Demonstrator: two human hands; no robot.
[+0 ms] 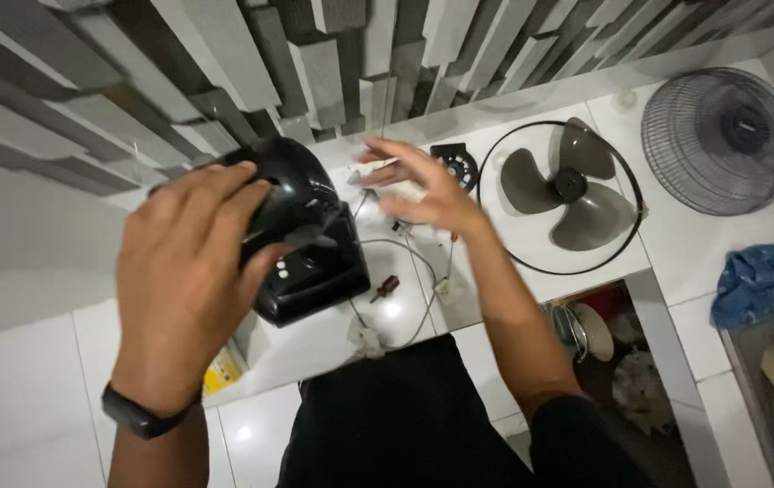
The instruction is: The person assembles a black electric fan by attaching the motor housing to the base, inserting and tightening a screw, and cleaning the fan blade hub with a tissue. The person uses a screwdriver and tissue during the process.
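Fingers of the left hand (190, 271) wrap the black fan housing (310, 239); the right hand (423, 185) hovers spread, empty, near the grey fan blade (568, 185).

My left hand (190, 271) grips the black fan housing (306, 230) from the side, tilting it on the white counter (586, 262). My right hand (423, 185) hangs open above loose white wires (405, 298), touching nothing I can make out. A small screwdriver (385, 287) lies beside the housing. Further right rest the grey fan blade (572, 185) inside a wire ring, a round grille (721, 140) and a blue cloth (766, 280).
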